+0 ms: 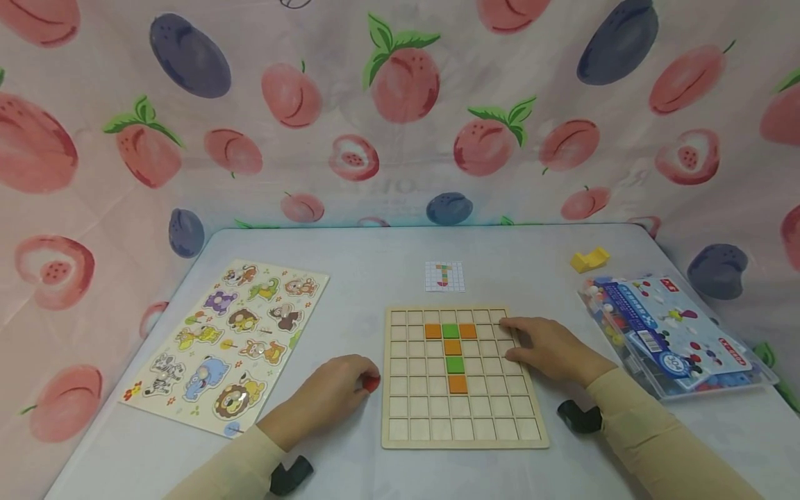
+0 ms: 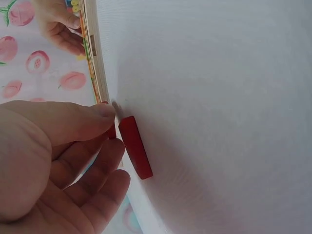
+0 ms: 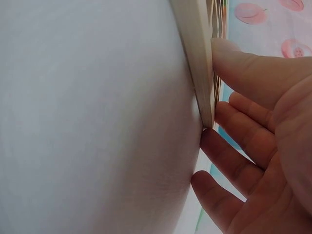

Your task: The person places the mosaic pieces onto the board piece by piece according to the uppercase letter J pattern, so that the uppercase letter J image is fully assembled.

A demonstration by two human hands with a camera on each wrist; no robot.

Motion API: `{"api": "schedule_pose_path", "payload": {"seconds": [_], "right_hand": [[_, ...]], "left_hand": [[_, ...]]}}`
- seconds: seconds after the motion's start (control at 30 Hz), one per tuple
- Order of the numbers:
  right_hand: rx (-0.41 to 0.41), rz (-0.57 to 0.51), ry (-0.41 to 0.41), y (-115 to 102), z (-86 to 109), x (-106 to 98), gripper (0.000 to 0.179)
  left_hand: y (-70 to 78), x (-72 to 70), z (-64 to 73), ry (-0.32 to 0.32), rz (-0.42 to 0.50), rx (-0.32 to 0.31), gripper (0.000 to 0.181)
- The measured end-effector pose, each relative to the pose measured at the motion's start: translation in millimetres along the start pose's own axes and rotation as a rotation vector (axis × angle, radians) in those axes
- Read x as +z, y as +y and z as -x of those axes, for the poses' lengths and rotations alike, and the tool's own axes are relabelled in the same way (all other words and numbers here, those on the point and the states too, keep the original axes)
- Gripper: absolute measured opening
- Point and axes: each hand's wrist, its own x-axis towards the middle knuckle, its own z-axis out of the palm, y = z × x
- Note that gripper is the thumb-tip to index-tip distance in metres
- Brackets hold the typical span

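Note:
A wooden grid board (image 1: 419, 406) lies on the table, holding orange squares (image 1: 458, 384) and green squares (image 1: 455, 364) in a T-shaped layout. Left of it, my left hand (image 1: 331, 392) pinches a small red piece between thumb and fingers, largely covered by them. Another red piece (image 2: 135, 147) shows just beyond the fingertips in the left wrist view. My right hand (image 1: 553, 347) rests at the board's right edge, thumb and fingers extended and touching it. In the right wrist view the thumb (image 3: 243, 68) lies against the board's rim (image 3: 195, 53).
Behind the board lies a small pattern card (image 1: 445, 276) with a coloured J on a grid. An animal picture board (image 1: 237, 347) is at left. On the right are a clear plastic box (image 1: 681, 333) of colourful parts and a yellow piece (image 1: 589, 260).

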Motion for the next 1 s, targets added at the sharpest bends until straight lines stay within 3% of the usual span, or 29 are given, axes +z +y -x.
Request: {"api": "schedule_pose_path", "payload": {"seconds": [1.0], "right_hand": [[0.001,-0.001,0.002,0,0.6,0,0.058]], "left_hand": [[19.6,7.6,-10.8,-0.032,0.026,0.086,0.010]]}}
